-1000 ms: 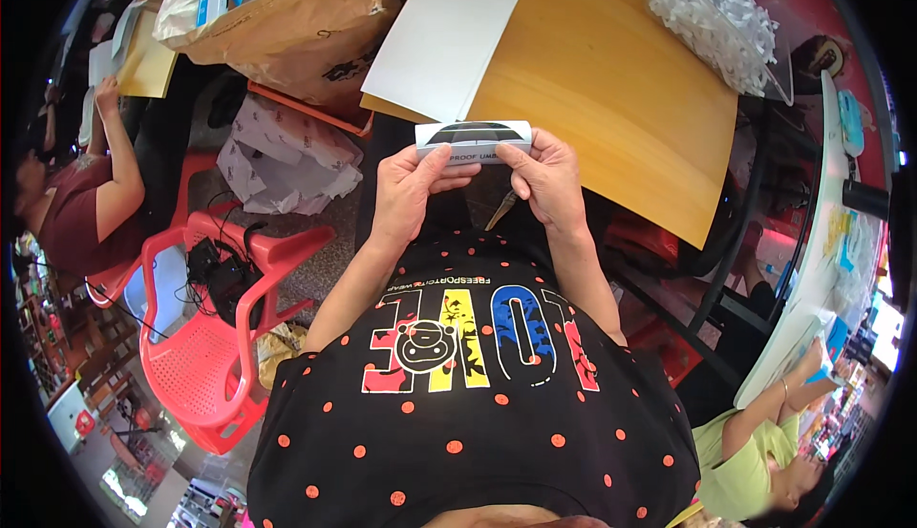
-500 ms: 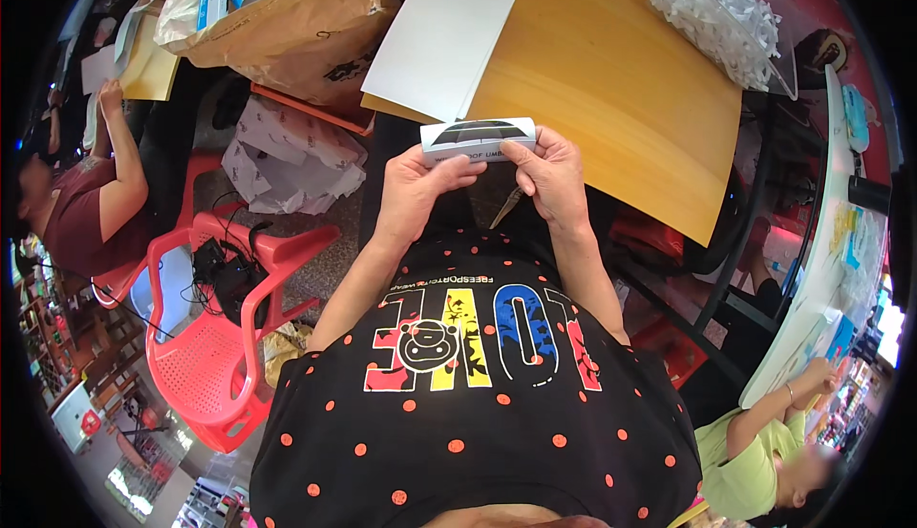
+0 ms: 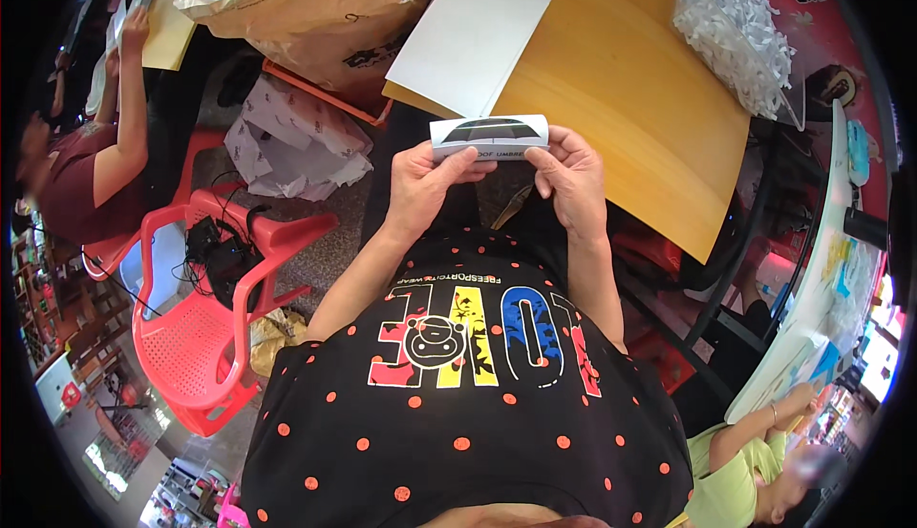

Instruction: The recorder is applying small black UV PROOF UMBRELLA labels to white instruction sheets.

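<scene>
Between my two hands I hold a printed paper sleeve (image 3: 489, 135), white and grey with a dark umbrella picture; it looks curved or rolled over. My left hand (image 3: 418, 186) grips its left end, thumb on the front and fingers behind. At the right end, my right hand (image 3: 573, 184) pinches it with the thumb on the lower edge. The sleeve is held just off the near left edge of the wooden table (image 3: 640, 117). Just beyond it, a stack of white sheets (image 3: 468, 36) lies on the table corner. The sleeve's back is hidden.
A big brown paper bag (image 3: 325, 27) with blue-and-white pieces stands left of the table. A clear bag of white rolled pieces (image 3: 731, 41) sits at the far right. A red plastic chair (image 3: 191, 342) holds black cables. Two people sit at the left and lower right.
The view has shifted, so the table and sheets appear farther right. My hands stay on the sleeve; my right thumb has moved toward its right end.
</scene>
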Available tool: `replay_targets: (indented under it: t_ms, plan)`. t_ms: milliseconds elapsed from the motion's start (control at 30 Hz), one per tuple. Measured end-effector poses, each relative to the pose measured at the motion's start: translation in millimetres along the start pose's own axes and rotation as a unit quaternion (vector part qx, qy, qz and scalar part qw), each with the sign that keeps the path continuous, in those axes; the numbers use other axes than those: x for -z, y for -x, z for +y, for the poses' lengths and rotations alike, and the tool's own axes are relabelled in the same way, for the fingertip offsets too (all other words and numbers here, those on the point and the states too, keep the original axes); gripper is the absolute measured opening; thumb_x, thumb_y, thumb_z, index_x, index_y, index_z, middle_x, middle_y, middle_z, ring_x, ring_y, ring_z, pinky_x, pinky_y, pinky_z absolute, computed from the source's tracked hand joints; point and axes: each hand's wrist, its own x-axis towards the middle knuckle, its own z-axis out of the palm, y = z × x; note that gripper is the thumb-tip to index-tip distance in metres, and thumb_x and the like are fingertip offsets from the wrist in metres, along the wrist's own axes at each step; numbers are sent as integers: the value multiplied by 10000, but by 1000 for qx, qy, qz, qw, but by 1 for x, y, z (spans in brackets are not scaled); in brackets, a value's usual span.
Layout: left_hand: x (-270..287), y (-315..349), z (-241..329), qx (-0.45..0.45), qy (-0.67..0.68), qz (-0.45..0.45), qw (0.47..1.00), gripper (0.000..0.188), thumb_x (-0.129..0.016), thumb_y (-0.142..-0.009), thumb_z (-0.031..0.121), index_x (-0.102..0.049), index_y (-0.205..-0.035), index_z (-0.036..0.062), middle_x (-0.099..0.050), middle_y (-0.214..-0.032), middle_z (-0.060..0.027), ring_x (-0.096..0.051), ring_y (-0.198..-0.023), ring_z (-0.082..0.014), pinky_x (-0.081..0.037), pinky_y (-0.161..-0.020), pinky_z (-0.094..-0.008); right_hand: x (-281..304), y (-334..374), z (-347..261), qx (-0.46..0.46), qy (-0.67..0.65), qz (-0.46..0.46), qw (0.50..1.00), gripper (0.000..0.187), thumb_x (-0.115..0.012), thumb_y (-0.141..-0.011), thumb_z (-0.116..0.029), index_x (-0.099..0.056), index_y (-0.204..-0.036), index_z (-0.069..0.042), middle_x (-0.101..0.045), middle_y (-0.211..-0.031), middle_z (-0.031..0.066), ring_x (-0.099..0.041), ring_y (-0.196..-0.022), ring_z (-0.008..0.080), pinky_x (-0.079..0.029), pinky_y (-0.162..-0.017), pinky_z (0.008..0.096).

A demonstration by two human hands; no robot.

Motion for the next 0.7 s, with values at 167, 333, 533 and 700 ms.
replay_targets:
  t_ms: [167,333,533,700]
  plan:
    - [3,2,7,-23,11,23,999,229,-572,-920,63,-602,-1090,-88,-673,-978,-178,-685,-862,-231,-580,-769,-323,16,3,-13,161,231,49,958,230,-696,-800,-21,-658,-1027,-13,-648,-879,28,-500,-594,42,-398,-525,184]
    - [-2,5,12,-94,-73,10,993,218,-567,-917,35,-609,-1101,-74,-681,-980,-140,-683,-867,-214,-573,-770,-302,2,12,-35,313,479,2,820,266,-721,-723,11,-673,-971,-73,-626,-863,65,-596,-691,164,-491,-600,281]
    - [-5,6,18,-214,-297,-8,931,211,-631,-847,-10,-637,-1055,-45,-706,-902,-127,-694,-831,-173,-549,-718,-276,12,8,-21,379,500,-46,777,213,-733,-690,44,-621,-856,-31,-633,-891,98,-632,-769,230,-517,-662,307]
    - [-10,3,21,-240,-327,-20,914,200,-625,-848,-24,-638,-1045,-54,-695,-919,-132,-689,-833,-197,-548,-718,-291,13,5,-33,412,530,-104,734,186,-693,-693,52,-574,-819,-16,-620,-849,105,-625,-785,275,-509,-672,334]
